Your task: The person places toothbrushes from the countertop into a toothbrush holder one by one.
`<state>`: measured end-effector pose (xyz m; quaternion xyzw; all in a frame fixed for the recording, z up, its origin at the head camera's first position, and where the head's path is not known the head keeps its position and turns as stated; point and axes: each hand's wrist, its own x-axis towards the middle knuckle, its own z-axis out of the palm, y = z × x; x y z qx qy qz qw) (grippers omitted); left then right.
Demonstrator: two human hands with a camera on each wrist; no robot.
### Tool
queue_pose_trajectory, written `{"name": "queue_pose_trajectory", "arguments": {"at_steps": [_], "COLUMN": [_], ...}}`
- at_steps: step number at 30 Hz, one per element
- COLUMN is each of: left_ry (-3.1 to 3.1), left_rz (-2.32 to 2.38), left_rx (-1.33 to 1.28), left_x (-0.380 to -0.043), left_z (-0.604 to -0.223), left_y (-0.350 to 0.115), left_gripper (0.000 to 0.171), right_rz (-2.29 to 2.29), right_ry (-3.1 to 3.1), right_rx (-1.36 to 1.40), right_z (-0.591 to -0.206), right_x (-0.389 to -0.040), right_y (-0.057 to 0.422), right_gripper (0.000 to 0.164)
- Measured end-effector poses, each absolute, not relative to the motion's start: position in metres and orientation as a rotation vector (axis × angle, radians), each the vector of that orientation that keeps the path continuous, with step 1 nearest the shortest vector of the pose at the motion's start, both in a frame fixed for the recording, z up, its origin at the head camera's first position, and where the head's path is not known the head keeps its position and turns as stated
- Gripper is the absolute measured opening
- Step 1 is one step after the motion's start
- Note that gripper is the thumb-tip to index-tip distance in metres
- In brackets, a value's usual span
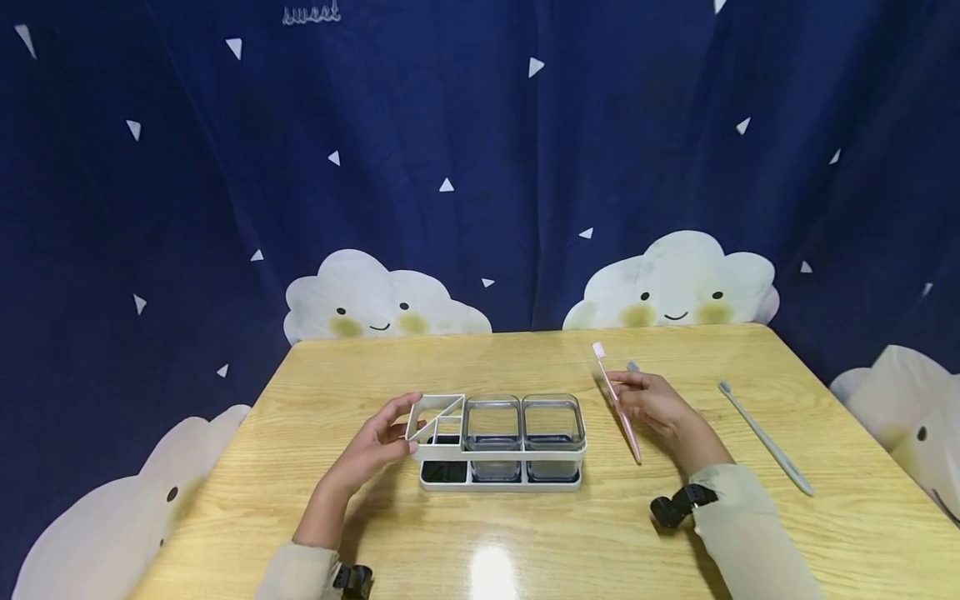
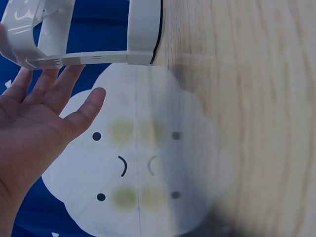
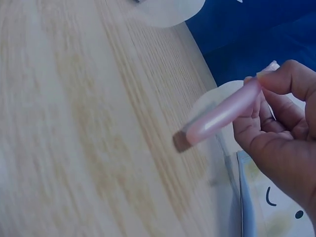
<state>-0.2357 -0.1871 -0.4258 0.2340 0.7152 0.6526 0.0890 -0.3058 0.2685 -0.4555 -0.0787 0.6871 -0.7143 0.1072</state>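
Observation:
A white toothbrush holder (image 1: 498, 456) stands on the table, with open divided slots at its left end and two clear cups (image 1: 553, 421) side by side in the rest. My left hand (image 1: 371, 454) grips that left end, thumb at the front corner and fingers along the back side. To the right of the holder, my right hand (image 1: 663, 408) pinches a pink toothbrush (image 1: 626, 427) by its handle between thumb and fingers. Its bristle head points up and away; in the right wrist view the rounded handle end (image 3: 202, 129) slants down over the wood.
A blue-grey toothbrush (image 1: 768, 440) lies on the table at the right. Another blue-grey brush head (image 1: 632, 366) shows just behind my right hand, the rest hidden. A dark blue curtain (image 1: 480, 125) with white clouds hangs along the table's far edge.

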Motion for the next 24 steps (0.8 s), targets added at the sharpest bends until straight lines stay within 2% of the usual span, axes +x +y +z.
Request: {"name": "queue_pose_trajectory", "arguments": {"at_steps": [7,16,24], "left_ry": [2.131,2.122,2.118], "left_rz": [1.937,1.943,1.959], "left_rx": [0.7,0.686,0.688], "left_x": [-0.235,-0.235,-0.235], "left_z": [-0.427,-0.427,-0.427], "left_y": [-0.187,-0.187,-0.186], "left_gripper": [0.065,0.065,0.065], "right_rz": [-2.123,-2.22,-2.35], "right_ry": [2.047,2.044,1.952], "right_rx": [-0.252,-0.251,-0.325], "right_z": [-0.449,-0.439,-0.432], "right_x": [-0.299,-0.293,-0.286], "right_y": [0.268,0.265,0.26], "right_gripper": [0.05,0.026,0.03]}}
